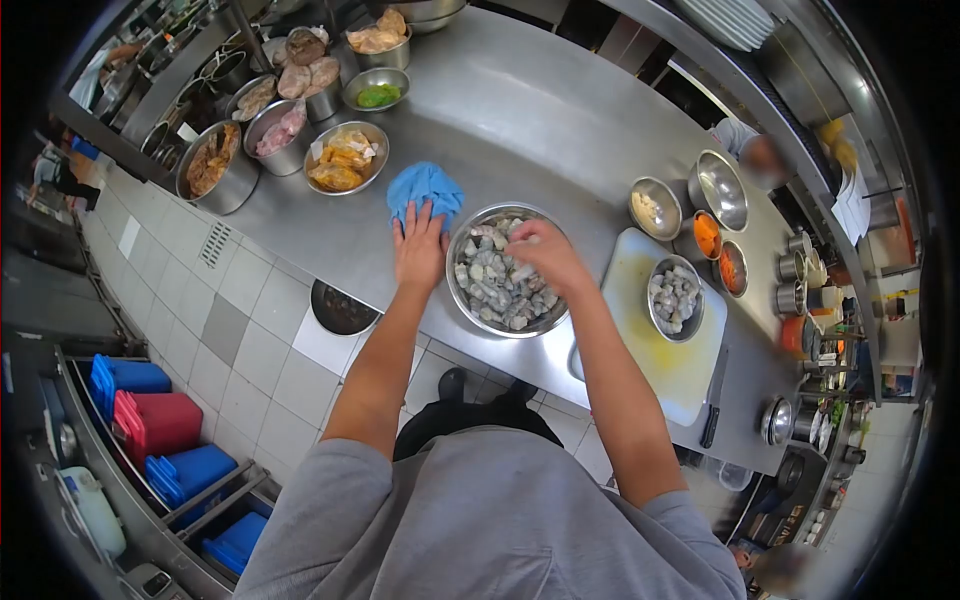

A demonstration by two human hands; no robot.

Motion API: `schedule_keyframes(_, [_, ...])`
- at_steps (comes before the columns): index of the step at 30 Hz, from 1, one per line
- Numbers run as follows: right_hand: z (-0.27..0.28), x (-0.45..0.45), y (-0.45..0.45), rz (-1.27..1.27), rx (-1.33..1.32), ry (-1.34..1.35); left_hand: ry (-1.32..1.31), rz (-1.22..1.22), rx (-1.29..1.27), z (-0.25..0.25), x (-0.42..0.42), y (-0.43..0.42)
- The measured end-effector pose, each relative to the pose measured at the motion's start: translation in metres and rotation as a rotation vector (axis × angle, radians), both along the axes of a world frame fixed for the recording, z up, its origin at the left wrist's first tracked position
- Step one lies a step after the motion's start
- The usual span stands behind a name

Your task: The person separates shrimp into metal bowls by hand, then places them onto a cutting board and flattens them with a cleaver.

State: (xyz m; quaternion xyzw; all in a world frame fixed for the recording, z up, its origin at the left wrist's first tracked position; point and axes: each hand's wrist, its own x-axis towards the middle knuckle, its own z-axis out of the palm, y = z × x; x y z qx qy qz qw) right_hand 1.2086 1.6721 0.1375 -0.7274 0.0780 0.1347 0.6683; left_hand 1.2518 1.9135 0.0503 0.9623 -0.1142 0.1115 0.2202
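My left hand (421,248) lies flat with its fingers spread on a crumpled blue cloth (427,184) at the table's front edge. Right of it stands a large steel bowl (468,313) full of raw grey shrimp (500,290). Over this bowl my right hand (548,258) is curled, its fingers pinched down on a shrimp, mostly hidden by the hand. Farther right a smaller steel bowl (692,333) with more shrimp rests on a white cutting board (640,275), which has yellow stains.
A knife (714,405) lies right of the board. Bowls of orange pieces (707,234) and a pale chopped food (647,208) stand behind it. At the left are a bowl of yellow-coated meat (342,165), green slices (378,95) and several steel pots (228,190). Another person (745,140) is across the table.
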Motion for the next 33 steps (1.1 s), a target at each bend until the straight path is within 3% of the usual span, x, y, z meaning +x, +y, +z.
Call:
schedule_keyframes(1, [0.002,-0.002,0.015,0.11,-0.339,-0.158,-0.001,0.002,0.003,-0.001,0.0,0.0])
schedule_keyframes(3, [-0.029,0.001,0.031,0.222,-0.717,-0.41,-0.004,0.008,0.006,-0.002,0.0,0.0])
schedule_keyframes(6, [-0.003,-0.024,0.06,0.246,-0.901,-0.237,-0.009,0.011,0.015,-0.003,0.002,0.002])
schedule_keyframes(8, [-0.001,-0.033,0.048,0.266,-0.865,-0.352,-0.01,-0.003,-0.014,-0.003,0.0,0.003])
schedule_keyframes(10, [0.025,-0.046,0.032,0.136,-0.339,0.179,0.007,-0.001,-0.005,-0.006,0.001,0.005])
schedule_keyframes(11, [0.02,-0.054,0.019,0.123,-0.348,0.183,0.018,-0.009,0.002,-0.009,0.003,0.003])
schedule_keyframes(13, [0.009,-0.073,-0.018,-0.104,0.139,0.21,0.021,-0.039,0.022,-0.02,0.007,0.007])
schedule_keyframes(14, [0.014,-0.081,-0.042,-0.149,0.115,0.204,0.026,-0.002,0.049,-0.021,0.005,0.021])
schedule_keyframes(16, [0.035,-0.112,-0.104,-0.472,0.28,-0.071,0.03,-0.03,0.051,-0.011,0.004,0.002])
schedule_keyframes(17, [0.041,-0.118,-0.125,-0.576,0.266,-0.189,0.031,-0.033,0.061,-0.006,0.003,0.002])
schedule_keyframes(20, [0.055,-0.124,-0.184,-0.747,0.058,-0.168,0.04,-0.023,0.055,-0.006,0.003,0.002])
schedule_keyframes(22, [0.06,-0.126,-0.205,-0.728,-0.391,-0.134,0.044,-0.03,0.057,-0.007,0.004,0.002])
schedule_keyframes(26, [0.062,-0.13,-0.206,-0.995,-0.162,-0.316,0.024,-0.032,0.077,-0.016,0.005,0.004])
schedule_keyframes(29, [0.041,-0.117,-0.156,-0.897,-0.061,-0.335,0.013,-0.028,0.122,-0.023,0.007,0.006])
schedule_keyframes(33, [0.015,-0.106,-0.036,-0.217,-0.034,-0.26,0.025,-0.006,0.049,-0.009,0.001,0.003])
